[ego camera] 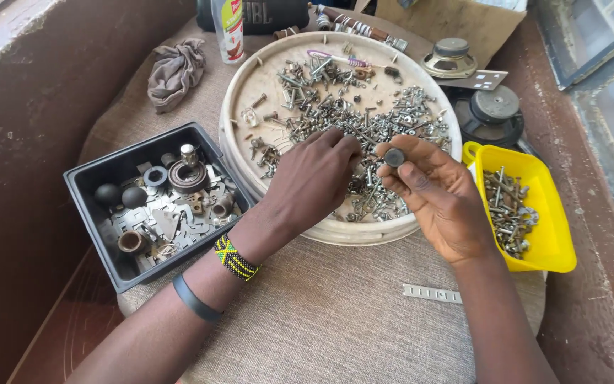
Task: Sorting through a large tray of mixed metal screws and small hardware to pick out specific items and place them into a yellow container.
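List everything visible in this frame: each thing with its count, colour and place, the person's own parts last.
round tray: one, cream, table centre, holds a heap of silver screws and bolts
black bin: one, left of tray, holds washers, knobs, metal plates
yellow bin: one, right of tray, holds screws
cloth rag: one, grey-brown, far left
bottle: one, white with red label, behind tray
speaker cones: two, dark and metal, far right
metal strip: one, silver, near edge of table
small dark disc: one, pinched in right hand
left hand: in the screws, fingers down
right hand: over tray's right edge
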